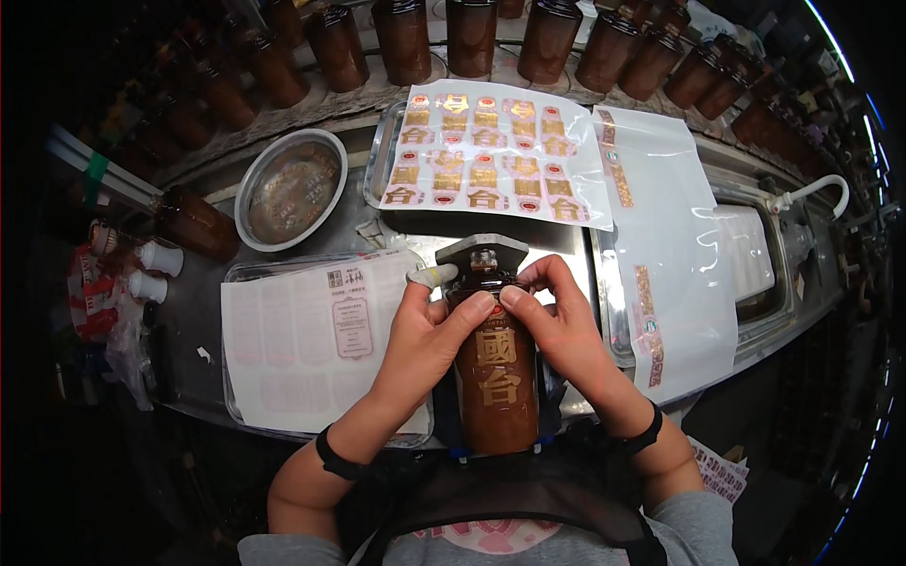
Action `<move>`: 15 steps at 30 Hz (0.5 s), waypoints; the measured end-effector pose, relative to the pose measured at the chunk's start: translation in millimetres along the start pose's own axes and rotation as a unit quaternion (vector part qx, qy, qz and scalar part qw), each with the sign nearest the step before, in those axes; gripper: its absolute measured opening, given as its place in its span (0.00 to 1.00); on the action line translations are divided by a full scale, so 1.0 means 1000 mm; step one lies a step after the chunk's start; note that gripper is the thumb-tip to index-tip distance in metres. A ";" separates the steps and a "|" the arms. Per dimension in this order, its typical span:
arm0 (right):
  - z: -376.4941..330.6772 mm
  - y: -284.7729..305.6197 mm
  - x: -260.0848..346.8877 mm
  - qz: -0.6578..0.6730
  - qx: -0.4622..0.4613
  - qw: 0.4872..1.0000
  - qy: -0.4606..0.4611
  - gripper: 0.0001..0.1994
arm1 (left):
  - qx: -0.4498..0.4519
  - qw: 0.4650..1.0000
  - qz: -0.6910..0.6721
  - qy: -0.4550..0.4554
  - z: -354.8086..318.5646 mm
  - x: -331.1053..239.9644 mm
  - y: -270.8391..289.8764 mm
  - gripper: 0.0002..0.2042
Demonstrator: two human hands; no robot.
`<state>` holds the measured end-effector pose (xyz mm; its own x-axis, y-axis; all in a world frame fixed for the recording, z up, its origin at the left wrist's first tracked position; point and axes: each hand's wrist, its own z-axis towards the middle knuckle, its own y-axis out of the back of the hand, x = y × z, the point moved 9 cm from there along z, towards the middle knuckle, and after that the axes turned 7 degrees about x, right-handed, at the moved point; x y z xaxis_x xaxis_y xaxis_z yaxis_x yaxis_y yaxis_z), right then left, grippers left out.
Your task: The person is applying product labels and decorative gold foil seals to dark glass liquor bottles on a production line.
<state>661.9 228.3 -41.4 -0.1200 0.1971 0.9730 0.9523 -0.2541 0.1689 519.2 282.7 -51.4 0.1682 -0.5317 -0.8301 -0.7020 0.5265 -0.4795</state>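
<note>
Brown bottle (497, 377) lies lengthwise on the surface (203, 302) before us, neck away. We grip its shoulder with both hands, left hand (425, 335) and right hand (557, 325), thumbs pressing the label. It looks heavy, glazed, slippery and breakable; holding the body seems safest.

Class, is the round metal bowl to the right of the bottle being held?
No, the metal bowl sits to the left of the brown bottle.

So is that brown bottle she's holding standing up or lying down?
Lying down: the brown bottle rests on its side in a holder, neck pointing away, both thumbs pressed near its shoulder.
</note>
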 end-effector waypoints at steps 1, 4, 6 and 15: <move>-0.001 0.001 0.002 0.007 -0.008 1.000 0.018 0.19 | 0.000 1.000 0.007 -0.001 0.000 -0.001 -0.001 0.23; -0.002 -0.001 0.004 0.030 -0.004 1.000 -0.008 0.18 | -0.006 1.000 0.011 -0.009 0.001 -0.002 -0.001 0.23; -0.003 -0.002 0.004 0.029 0.000 1.000 -0.011 0.18 | -0.011 1.000 0.007 -0.015 0.002 -0.002 0.001 0.23; -0.011 -0.002 0.000 0.102 0.057 0.992 -0.043 0.16 | -0.030 0.998 -0.027 0.057 -0.005 -0.002 0.003 0.24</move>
<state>657.0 218.9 -39.6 0.0991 0.2336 0.9673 0.9804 -0.1893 -0.0547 513.0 282.4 -49.5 0.1295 -0.6320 -0.7640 -0.7351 0.4559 -0.5018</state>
